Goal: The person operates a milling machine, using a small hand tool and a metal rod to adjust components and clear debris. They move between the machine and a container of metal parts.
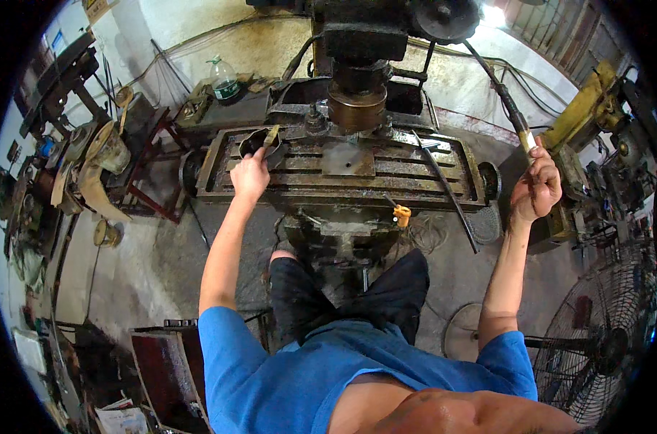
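My left hand [250, 176] is closed at the left end of the machine's slotted table. A yellowish brush [272, 134] sticks up from its fingertips, over a dark open pot [252, 143]. My right hand [536, 189] is raised on the right, its fingers curled round the pale end of a long dark lever [513, 114] that runs up to the machine head. Under the spindle [357, 105] lies a flat metal plate [348, 159] with a small dark hole. What the palms cover is hidden.
A long bar [448, 192] lies across the slotted table [299, 189] and juts past its front edge. An orange-yellow handle [401, 215] hangs at that edge. A fan [603, 340] stands at lower right. On the left are a bucket [110, 148] and a plastic bottle [223, 79].
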Motion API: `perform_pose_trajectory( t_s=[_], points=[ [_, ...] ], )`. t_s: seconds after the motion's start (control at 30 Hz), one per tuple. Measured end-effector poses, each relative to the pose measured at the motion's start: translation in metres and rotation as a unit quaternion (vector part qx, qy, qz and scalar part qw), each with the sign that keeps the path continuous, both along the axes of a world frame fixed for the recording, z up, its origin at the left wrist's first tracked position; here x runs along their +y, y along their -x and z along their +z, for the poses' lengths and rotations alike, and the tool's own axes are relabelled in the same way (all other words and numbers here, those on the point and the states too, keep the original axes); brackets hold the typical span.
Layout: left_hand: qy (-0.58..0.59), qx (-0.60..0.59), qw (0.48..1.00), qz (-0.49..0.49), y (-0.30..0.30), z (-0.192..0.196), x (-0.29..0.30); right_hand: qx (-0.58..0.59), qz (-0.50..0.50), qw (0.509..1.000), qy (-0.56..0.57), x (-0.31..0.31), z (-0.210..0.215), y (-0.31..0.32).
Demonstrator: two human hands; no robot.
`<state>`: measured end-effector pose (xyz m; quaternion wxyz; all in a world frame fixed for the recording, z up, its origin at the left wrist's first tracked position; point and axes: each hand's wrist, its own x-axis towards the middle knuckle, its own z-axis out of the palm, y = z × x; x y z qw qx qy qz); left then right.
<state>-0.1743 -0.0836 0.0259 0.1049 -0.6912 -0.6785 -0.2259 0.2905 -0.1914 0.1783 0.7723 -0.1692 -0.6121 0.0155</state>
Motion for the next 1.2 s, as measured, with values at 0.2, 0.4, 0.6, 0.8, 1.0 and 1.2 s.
perform_pose_trajectory(
  t_s=[0.2,0.4,0.6,0.8,1.0,1.2],
  points=[
    [0.023,-0.012,0.999,-0.027,0.005,-0.003,-0.002,-0.011,0.019,1.0,-0.01,0.002,-0.011,0.0],
    [0.023,-0.032,0.999,0.016,0.039,0.02,-0.036,-0.011,0.029,0.999,-0.01,0.004,-0.011,0.002],
    [0.079,-0.131,0.966,0.209,0.155,0.035,-0.162,-0.038,0.014,0.999,-0.006,-0.005,0.004,-0.003],
    [0.122,-0.041,0.872,0.473,0.302,-0.043,-0.404,-0.029,0.016,0.999,-0.011,-0.001,0.012,-0.008],
    [0.413,-0.209,0.717,0.521,0.326,-0.169,-0.56,-0.021,0.009,1.0,-0.018,0.001,0.024,-0.008],
    [0.476,-0.213,0.653,0.55,0.321,-0.222,-0.56,-0.039,-0.012,0.998,-0.037,-0.001,0.042,-0.009]
  ],
)
